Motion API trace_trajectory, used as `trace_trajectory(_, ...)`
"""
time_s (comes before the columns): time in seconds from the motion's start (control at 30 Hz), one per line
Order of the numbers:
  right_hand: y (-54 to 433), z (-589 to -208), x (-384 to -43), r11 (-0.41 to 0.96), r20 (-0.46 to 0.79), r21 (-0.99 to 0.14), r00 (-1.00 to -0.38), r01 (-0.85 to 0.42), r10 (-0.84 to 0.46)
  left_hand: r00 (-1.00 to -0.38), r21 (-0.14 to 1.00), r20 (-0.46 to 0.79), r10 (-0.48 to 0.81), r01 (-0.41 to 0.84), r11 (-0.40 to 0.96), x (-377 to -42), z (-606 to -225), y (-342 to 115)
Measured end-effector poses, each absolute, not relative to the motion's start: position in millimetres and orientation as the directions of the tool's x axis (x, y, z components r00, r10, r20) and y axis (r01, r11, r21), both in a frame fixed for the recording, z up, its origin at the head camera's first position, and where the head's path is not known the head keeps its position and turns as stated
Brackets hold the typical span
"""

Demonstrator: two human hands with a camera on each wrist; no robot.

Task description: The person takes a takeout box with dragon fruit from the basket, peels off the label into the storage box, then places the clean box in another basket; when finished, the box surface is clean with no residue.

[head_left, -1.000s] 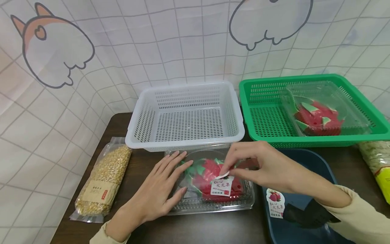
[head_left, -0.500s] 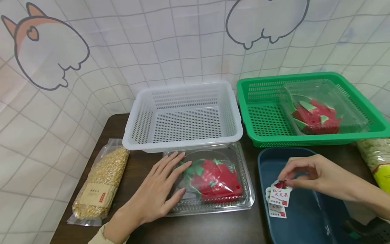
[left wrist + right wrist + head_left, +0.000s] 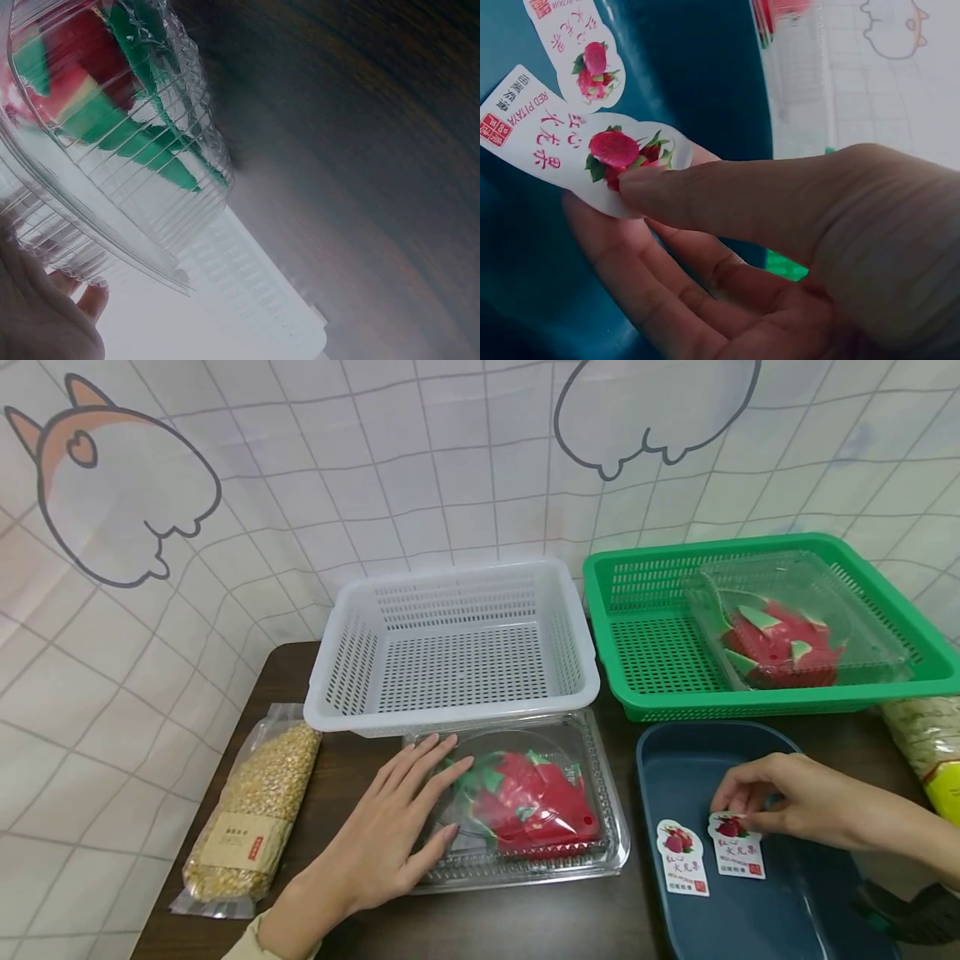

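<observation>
My right hand [image 3: 787, 797] pinches a white dragon fruit label [image 3: 737, 846] by its top, thumb over the printed fruit, above the dark blue tray [image 3: 780, 910]. A second label [image 3: 682, 858] lies in that tray to its left; in the right wrist view this other label [image 3: 581, 56] shows past the held one. My left hand [image 3: 390, 827] rests with fingers spread on the left side of a clear plastic clamshell box [image 3: 600, 852]. Inside the box is a red and green dragon fruit [image 3: 536, 806]. In the left wrist view, fingertips [image 3: 91, 301] show at the box's ribbed edge.
Behind the box stands a white basket [image 3: 450, 718]. A green basket [image 3: 750, 703] at the back right holds another clamshell box [image 3: 795, 627] with a dragon fruit. A bag of yellow kernels [image 3: 247, 810] lies at left, and a yellow-labelled bag [image 3: 926, 743] at the right edge.
My right hand has moved right from the boxed dragon fruit to over the blue tray, carrying the label. The held label now sits beside the other instead of overlapping it. My left hand stays put.
</observation>
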State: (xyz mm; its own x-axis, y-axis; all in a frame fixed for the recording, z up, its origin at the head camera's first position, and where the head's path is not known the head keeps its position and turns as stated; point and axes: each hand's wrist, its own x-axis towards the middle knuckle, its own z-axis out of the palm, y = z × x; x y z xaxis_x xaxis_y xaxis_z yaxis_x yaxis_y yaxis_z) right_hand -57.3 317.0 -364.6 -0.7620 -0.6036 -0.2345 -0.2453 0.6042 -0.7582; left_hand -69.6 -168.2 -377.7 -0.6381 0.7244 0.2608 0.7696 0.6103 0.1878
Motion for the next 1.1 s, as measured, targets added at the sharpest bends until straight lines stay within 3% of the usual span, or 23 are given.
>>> trace_trajectory(0.63, 309, -377, -58, 0.712, -0.225, -0.658, -0.837, -0.246, -0.498, -0.635, 0.181, 0.264, 0.726, 0.772, 0.610, -70, -378, -168)
trace_trajectory(1.1, 297, -386, -53, 0.828, -0.145, -0.463, -0.894, -0.318, -0.424, -0.630, 0.179, 0.275, 0.726, 0.775, 0.606, -70, -378, -168)
